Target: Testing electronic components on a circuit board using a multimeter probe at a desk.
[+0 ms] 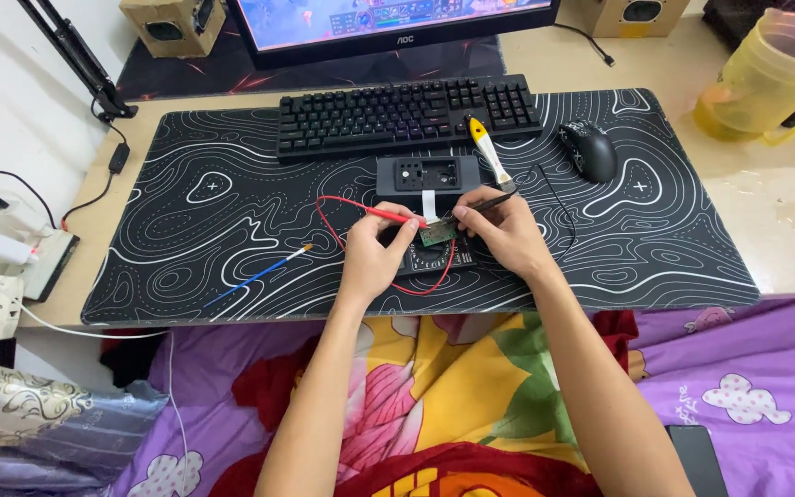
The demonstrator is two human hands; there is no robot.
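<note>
The left hand [377, 258] is pinching a red probe [388, 214] between thumb and fingers, its tip pointing right toward a small green board [435, 234]. The right hand [499, 230] is pinching a black probe [494, 200], its tip pointing left and down at the same board. Both hands are resting near the middle of the desk mat [232, 221], with the board lying between them, close to the fingertips of each. Under the hands a dark meter [434, 262] is lying on the mat, mostly hidden, and a red lead [333, 235] is looping from the probe down around the left hand and along the meter's near edge. Whether the probe tips are touching the board, I cannot tell.

Just beyond the board a dark casing [427, 175] with small holes is lying flat, a pale strip running from it toward the board. A brush with a yellow handle [488, 147] is lying beside the casing, its handle overlapping the keyboard [407, 115]. A black mouse [589, 150] is sitting to the right of the keyboard. A thin blue paintbrush [259, 274] is lying on the mat, left of the left hand and well apart from it. A yellow jug [770, 78] is standing at the far right, off the mat. A monitor [388, 23] is standing beyond the keyboard.
</note>
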